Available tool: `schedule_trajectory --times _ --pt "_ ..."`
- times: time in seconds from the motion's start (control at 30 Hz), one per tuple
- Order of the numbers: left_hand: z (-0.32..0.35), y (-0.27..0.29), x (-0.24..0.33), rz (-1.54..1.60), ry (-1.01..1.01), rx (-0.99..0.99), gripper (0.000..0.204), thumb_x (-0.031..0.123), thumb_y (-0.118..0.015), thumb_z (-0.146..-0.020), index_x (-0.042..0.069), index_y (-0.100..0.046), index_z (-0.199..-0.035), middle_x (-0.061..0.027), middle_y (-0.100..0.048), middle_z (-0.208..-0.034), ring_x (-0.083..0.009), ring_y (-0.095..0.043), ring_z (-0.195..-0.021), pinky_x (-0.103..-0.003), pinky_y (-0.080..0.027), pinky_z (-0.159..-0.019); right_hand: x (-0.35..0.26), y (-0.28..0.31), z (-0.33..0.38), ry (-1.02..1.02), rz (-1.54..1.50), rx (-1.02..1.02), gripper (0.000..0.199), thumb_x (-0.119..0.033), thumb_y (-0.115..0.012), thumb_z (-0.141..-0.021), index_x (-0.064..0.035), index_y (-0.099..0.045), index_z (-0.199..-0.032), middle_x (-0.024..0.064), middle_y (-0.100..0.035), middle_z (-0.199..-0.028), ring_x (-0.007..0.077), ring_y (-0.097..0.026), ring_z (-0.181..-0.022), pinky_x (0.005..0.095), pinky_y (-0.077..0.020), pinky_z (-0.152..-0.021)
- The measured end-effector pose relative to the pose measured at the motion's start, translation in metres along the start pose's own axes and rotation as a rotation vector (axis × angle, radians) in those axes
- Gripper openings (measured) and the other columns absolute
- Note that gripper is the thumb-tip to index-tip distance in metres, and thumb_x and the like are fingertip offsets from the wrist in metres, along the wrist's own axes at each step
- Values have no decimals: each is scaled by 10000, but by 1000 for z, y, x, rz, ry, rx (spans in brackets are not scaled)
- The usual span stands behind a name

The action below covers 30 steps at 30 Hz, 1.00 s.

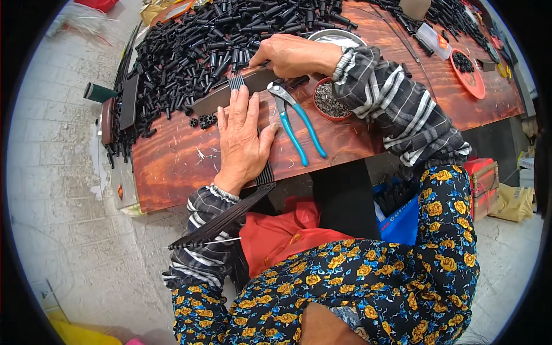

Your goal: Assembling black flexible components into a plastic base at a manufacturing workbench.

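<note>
My left hand [241,135] lies flat, fingers stretched out, on a row of thin dark rods [236,82]. Their tips show beyond my fingertips, against a long dark bar [210,102]. Below my wrist, a black strip-like bundle [221,219] hangs past the table edge over my left sleeve. My right hand [296,56] is bent over the far end of the bar, its index finger reaching left toward the rod tips. Its other fingers are curled, and what they hold, if anything, is hidden. Pliers with blue handles [296,123] lie between my hands.
A large heap of black tubular parts [230,29] covers the table's far left. Small metal pins fill a red bowl [332,102] by my right forearm. Several small black round pieces [203,121] sit left of my left hand. An orange-red dish [470,80] stands far right.
</note>
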<state>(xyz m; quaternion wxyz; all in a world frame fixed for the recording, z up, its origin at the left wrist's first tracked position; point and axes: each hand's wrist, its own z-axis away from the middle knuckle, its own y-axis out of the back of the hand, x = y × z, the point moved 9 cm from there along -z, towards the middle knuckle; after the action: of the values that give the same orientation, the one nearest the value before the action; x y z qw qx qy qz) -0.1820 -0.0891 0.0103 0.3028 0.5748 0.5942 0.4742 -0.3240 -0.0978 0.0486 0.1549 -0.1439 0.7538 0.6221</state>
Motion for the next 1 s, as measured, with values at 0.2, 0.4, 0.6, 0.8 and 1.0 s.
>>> schedule_trajectory --times 0.2,0.4,0.6,0.8,1.0 --pt "0 -3 1 5 -4 -8 621 303 -599 -857 12 -404 -1369 -192 -285 -1481 -353 -232 -1392 -551 -141 -1109 5 -5 -4 -18 22 2 429 33 -587 -727 -119 -672 -1119 200 -668 -910 359 -639 -859 400 -498 -745" --pt "-3 -1 2 17 -4 -15 624 299 -603 -855 6 -402 -1368 -191 -283 -1482 -355 -230 -1392 -554 -139 -1108 5 -3 -7 0 39 5 399 4 -554 -713 -147 -712 -1046 178 -685 -892 331 -655 -866 395 -519 -747" --pt "-1 0 1 20 3 -14 615 290 -601 -854 6 -407 -1364 -190 -280 -1483 -355 -229 -1393 -555 -137 -1110 2 -3 -9 -3 25 -10 384 4 -560 -724 -150 -715 -1040 177 -685 -892 331 -654 -869 392 -517 -751" --pt "-2 -2 3 18 -5 -14 620 291 -602 -852 8 -403 -1367 -188 -278 -1484 -354 -225 -1394 -551 -133 -1113 6 -3 -9 -31 9 -35 412 34 -583 -750 -129 -681 -1116 197 -672 -959 337 -642 -900 382 -503 -769" --pt "-1 0 1 21 -1 -14 623 292 -601 -852 8 -399 -1368 -188 -275 -1485 -355 -226 -1393 -547 -127 -1116 5 -5 -12 -26 21 -56 454 55 -555 -729 -141 -683 -1118 184 -677 -963 333 -645 -896 384 -505 -773"
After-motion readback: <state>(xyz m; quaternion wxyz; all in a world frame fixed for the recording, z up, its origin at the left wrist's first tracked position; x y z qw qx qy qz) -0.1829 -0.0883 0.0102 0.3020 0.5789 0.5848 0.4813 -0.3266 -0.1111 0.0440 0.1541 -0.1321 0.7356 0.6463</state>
